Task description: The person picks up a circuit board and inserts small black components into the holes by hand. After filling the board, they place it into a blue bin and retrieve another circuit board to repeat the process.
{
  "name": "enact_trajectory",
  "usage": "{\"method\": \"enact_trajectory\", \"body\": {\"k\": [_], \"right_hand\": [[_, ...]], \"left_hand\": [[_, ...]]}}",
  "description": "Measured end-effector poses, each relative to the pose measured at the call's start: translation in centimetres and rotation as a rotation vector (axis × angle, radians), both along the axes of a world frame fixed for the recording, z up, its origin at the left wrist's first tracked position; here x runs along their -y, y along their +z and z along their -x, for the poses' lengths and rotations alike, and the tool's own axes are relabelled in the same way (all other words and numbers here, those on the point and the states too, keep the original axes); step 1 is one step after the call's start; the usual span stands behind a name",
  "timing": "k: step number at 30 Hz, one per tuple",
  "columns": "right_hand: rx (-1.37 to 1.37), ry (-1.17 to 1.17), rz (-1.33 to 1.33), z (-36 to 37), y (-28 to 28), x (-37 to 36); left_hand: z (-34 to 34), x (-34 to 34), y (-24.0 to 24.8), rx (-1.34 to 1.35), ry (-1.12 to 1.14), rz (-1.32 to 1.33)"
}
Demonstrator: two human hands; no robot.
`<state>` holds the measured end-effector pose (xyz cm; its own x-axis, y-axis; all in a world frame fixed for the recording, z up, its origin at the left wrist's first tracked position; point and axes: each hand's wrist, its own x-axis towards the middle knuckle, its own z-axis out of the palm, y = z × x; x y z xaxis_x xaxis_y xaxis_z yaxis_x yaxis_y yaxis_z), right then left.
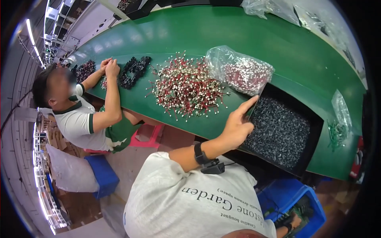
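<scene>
My left hand [237,126] is at the left rim of a black tray [316,137], index finger along the edge and thumb bent over it, holding the tray's side. Many small dark grey pieces [279,129] fill the tray, which lies tilted at the front edge of the green table. Low on the right, my right hand [295,221] reaches into a blue bin [319,212] among dark green and black parts [302,209]. Its fingers are mostly hidden there. A black band with a small device [206,160] is on my left wrist.
On the green table [170,33] lie a heap of red wires with white connectors [186,85], a clear bag of similar pieces [246,75], black parts [134,72] and green wires in plastic [339,123]. A co-worker [85,119] sits at left near a pink stool [147,135].
</scene>
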<state>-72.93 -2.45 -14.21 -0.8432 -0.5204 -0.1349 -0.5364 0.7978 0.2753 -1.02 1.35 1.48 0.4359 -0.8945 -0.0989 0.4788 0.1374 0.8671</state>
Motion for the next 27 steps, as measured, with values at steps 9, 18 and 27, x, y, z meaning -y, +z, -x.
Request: {"method": "enact_trajectory", "body": {"k": [9, 18, 27], "right_hand": [[0.263, 0.089, 0.181, 2.7, -3.3, -0.1], [-0.121, 0.191, 0.299, -0.7, 0.8, 0.4], [-0.093, 0.537, 1.183, -7.7, 11.8, 4.3]], "left_hand": [[-0.7, 0.4, -1.7, 0.316, -0.009, -0.032], [-2.4, 0.3, -1.0, 0.671, -0.045, -0.055], [-2.8, 1.0, -1.1, 0.602, -0.055, -0.04]]}}
